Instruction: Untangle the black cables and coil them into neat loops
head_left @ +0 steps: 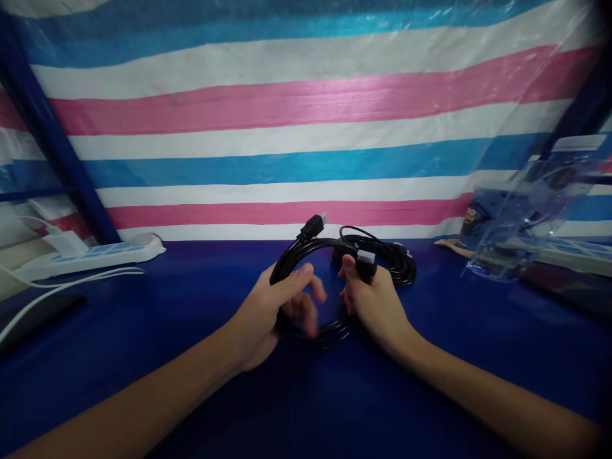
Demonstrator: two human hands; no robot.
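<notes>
A black cable (pixel 325 243) wound into a round coil is held upright between my hands. My left hand (pixel 265 303) grips the coil's left side, with the thumb inside the ring and the fingers curled and slightly blurred. One flat plug (pixel 312 227) with a pale tip sticks up above the left hand. On the right side, my right hand (pixel 380 309) has its thumb and fingers closed round the coil. The other plug (pixel 367 264), with a silvery end, lies against that thumb. Lower loops of the coil hang between the hands, partly in shadow.
Behind my right hand, another black coiled cable (pixel 405 271) lies on the blue tabletop (pixel 306 408). A white power strip (pixel 115 254) with white wires sits left, near a dark flat object (pixel 43 319). Clear plastic bottle (pixel 564 191) and bag stand right. A striped sheet (pixel 306 115) hangs behind.
</notes>
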